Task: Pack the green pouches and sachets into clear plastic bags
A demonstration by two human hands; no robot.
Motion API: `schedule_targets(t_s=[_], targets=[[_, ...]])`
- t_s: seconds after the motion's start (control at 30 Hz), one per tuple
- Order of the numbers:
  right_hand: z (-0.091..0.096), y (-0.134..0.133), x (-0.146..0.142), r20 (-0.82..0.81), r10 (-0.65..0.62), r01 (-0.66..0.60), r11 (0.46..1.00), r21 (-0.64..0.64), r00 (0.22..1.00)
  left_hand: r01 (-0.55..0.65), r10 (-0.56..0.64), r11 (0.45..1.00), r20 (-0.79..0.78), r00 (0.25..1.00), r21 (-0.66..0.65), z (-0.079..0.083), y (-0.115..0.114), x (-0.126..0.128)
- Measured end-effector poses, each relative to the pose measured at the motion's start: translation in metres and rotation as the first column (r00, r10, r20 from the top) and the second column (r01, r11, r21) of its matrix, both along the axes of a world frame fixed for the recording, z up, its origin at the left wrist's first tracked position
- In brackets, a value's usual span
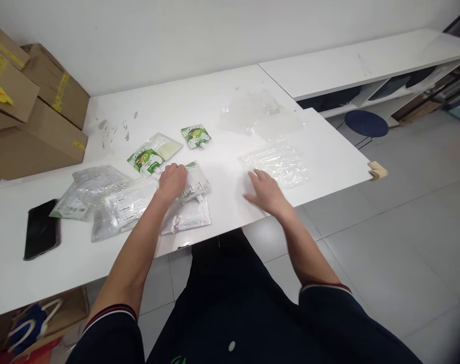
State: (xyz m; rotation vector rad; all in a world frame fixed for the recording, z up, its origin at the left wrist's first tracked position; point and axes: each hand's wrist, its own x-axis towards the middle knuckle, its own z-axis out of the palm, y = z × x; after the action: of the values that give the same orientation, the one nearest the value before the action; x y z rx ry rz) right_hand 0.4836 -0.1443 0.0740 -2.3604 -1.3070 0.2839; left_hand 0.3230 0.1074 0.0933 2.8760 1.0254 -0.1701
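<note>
My left hand (172, 180) is closed, its fingers curled down over the edge of a clear printed pouch (197, 182) in the pile. Beneath that pouch lies another clear spouted pouch (187, 217). More clear plastic pouches (133, 202) spread to the left under my forearm. Just beyond the hand are a green fruit-print spouted pouch (146, 159) and a pale, see-through-backed pouch (166, 146). A second green spouted pouch (196, 135) lies farther back by itself. My right hand (265, 191) is open, thumb and fingers apart, beside a crinkled clear plastic bag (281, 162).
A black phone (43, 228) lies at the left. Cardboard boxes (36, 126) are stacked at the back left. More clear plastic film (252, 111) sits toward the wall. A wooden block (377, 171) caps the table's right corner, and a blue stool (365, 124) stands beyond it.
</note>
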Motion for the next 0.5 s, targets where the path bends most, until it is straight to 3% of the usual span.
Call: schedule_targets(t_s=[0.07, 0.17, 0.3, 0.4, 0.5], targets=[[-0.011, -0.044, 0.011, 0.056, 0.005, 0.001, 0.994, -0.113, 0.998, 0.008, -0.007, 1.000, -0.032, 0.999, 0.027, 0.009, 0.002, 0.004], [-0.023, -0.073, 0.021, 0.203, 0.040, -0.006, 0.986, -0.169, 0.978, -0.009, 0.010, 1.000, -0.095, 0.995, 0.014, 0.024, 0.003, 0.019], [-0.020, -0.072, 0.030, 0.241, 0.134, -0.085, 0.976, -0.203, 0.961, -0.018, 0.020, 0.999, -0.076, 0.997, 0.031, 0.031, 0.004, 0.048], [-0.014, -0.069, 0.035, 0.223, 0.208, -0.145, 0.952, -0.268, 0.952, -0.010, 0.012, 0.995, -0.012, 1.000, 0.100, 0.023, 0.008, 0.067], [-0.018, -0.069, 0.034, 0.329, 0.200, -0.100, 0.950, -0.295, 0.923, 0.026, -0.037, 0.989, 0.074, 0.997, 0.142, 0.010, 0.014, 0.084]])
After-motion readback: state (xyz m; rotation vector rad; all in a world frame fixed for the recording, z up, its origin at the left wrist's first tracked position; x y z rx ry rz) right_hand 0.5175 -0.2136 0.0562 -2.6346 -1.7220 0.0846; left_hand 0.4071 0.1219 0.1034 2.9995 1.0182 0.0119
